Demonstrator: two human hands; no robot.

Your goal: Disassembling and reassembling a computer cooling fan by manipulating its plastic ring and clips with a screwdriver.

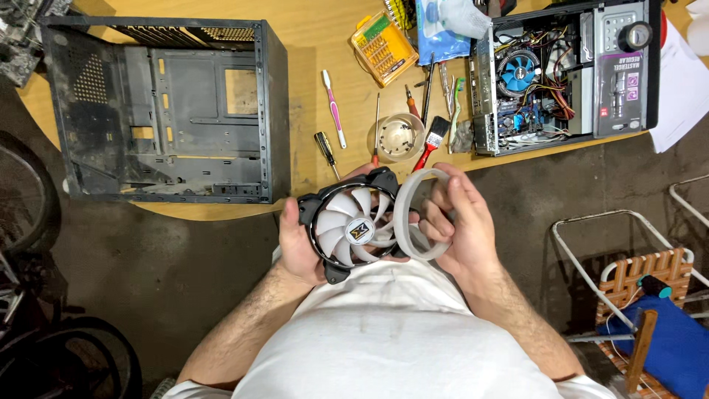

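black-framed fan (353, 225) sits gripped in the left hand (299, 247), just below the wooden table (310, 96); right hand (461, 222) fingers pinch its white ring (413, 222), apparently mid-separation, needing a steady pull.

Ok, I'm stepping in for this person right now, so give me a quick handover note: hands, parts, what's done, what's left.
Left hand: grips the black-framed case fan by its edge, over the lap.
Right hand: holds the grey ring, separate from the fan frame, beside it.
On the table: an empty black case, an open computer, a screwdriver, a small brush and a clear dish.
Done: ring is off the fan.
Left: ring and fan remain in hand, not set down.
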